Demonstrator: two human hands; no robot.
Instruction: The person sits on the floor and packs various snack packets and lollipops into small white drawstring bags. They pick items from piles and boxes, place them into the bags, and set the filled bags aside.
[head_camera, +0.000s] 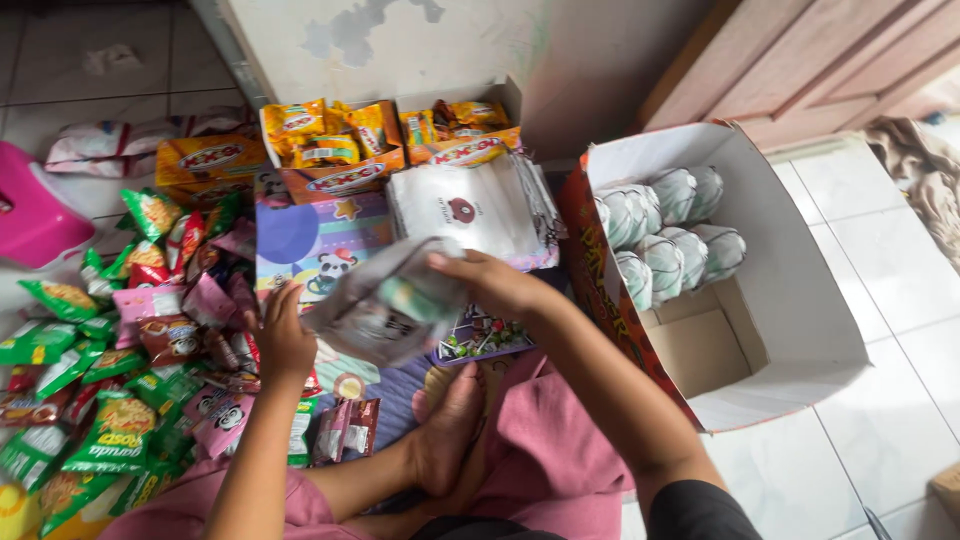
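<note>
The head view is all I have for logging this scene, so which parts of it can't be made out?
- Grey packet in the right hand: motion-blurred, contents unclear.
- Left hand: seen from the back; whether it grips a snack packet under it is hidden.
- Pink tub: cut off by the left edge.
- Cardboard box: its near wall hides the lower inside.
- Pale rolls: wrapping detail too small.

Snack packets (110, 420) at 8 o'clock: green, red, pink. Stool (35, 215) at 9: solid pink. Box (790, 300) at 3: white inside, rolls (665, 235) green-white striped.
</note>
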